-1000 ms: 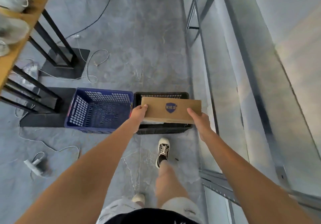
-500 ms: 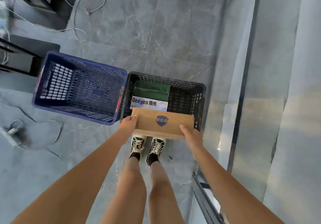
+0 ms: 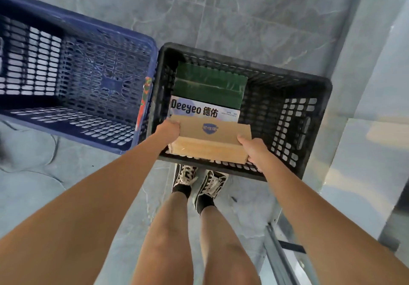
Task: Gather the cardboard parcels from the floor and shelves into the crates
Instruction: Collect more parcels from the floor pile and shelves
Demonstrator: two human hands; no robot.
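Observation:
I hold a brown cardboard parcel (image 3: 210,141) with a blue badge by its two ends. My left hand (image 3: 168,130) grips the left end and my right hand (image 3: 254,149) grips the right end. The parcel hangs over the near edge of a black crate (image 3: 309,107) on the floor. Inside that crate lie a white box (image 3: 199,109) printed "Deeyeo" and a dark green box (image 3: 210,88) behind it. A blue crate (image 3: 77,81) with nothing visible in it stands touching the black one on its left.
My two feet in patterned sneakers (image 3: 199,183) stand right at the black crate's near wall. A metal shelf rail (image 3: 281,253) runs along the lower right. A pale wall panel (image 3: 376,85) rises at the right. A thin cable (image 3: 53,152) lies on the grey floor at left.
I have stepped up to the crates and leaned over them. The parcel, still in both hands, has come down over the near edge of the black crate.

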